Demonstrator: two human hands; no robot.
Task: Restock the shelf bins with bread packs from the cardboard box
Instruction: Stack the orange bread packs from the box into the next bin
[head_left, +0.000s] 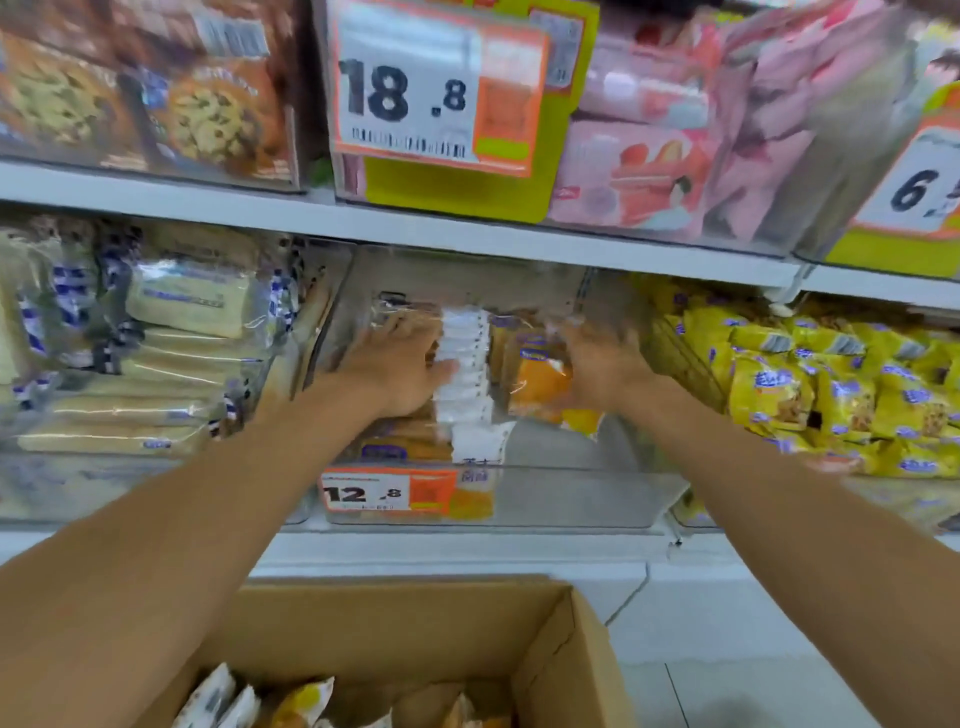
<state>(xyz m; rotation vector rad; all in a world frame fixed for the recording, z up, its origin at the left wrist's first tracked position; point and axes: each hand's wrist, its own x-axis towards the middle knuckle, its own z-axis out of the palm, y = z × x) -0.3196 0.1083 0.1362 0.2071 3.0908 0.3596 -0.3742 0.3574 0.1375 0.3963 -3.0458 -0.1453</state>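
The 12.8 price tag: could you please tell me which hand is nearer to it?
Left. The left hand is straight above the price tag; the right hand is higher and off to its right.

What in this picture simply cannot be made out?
Head view:
Right hand: motion-blurred, so its grip on the orange bread pack is unclear.
Cardboard box: bottom edge cuts off most of its contents.
Right price tag: frame edge cuts the digits after 6.
12.8 tag small print: too small.
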